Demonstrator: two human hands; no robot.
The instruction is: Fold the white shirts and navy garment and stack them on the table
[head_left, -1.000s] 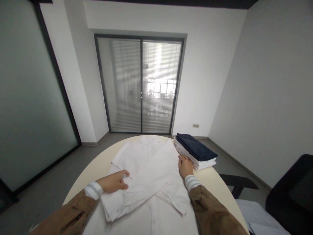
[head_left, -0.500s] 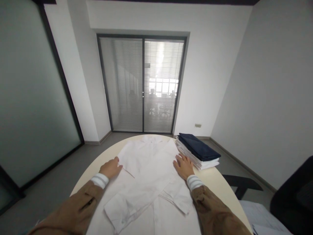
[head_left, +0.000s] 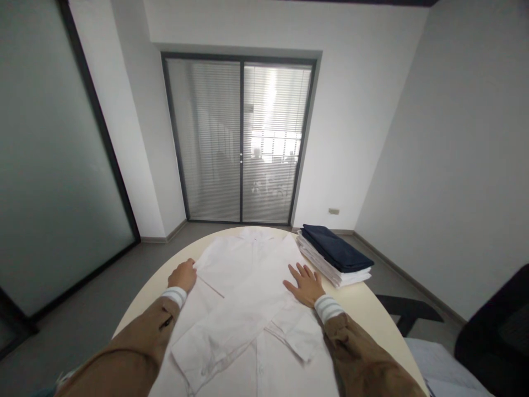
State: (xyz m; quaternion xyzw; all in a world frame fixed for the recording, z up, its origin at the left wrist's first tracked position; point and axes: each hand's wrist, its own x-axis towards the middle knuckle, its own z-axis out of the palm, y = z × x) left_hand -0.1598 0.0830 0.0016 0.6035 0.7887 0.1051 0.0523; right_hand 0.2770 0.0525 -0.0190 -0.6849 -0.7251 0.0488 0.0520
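Note:
A white button-up shirt point(head_left: 248, 286) lies spread front up, its collar at the far edge of the table and both sleeves folded in across the body. At the shirt's left edge, near the shoulder and sleeve, my left hand point(head_left: 182, 275) is closed with the fabric pinched between its fingers; the fingertips are partly hidden. My right hand point(head_left: 306, 284) rests palm down with spread fingers on the shirt's right side. Close beyond it is a stack of folded white garments point(head_left: 322, 264) with a folded navy garment point(head_left: 336, 248) on top.
The round cream table point(head_left: 372, 314) bears the shirt and the stack. A black chair point(head_left: 500, 325) with an armrest point(head_left: 409, 306) stands at the right, with white papers point(head_left: 442, 364) beside it. Glass doors with blinds point(head_left: 242, 143) are beyond the table.
My left hand has shifted slightly left and away from me, drawing the shirt's edge with it. My right hand has moved a little left on the shirt, its fingers spread wider.

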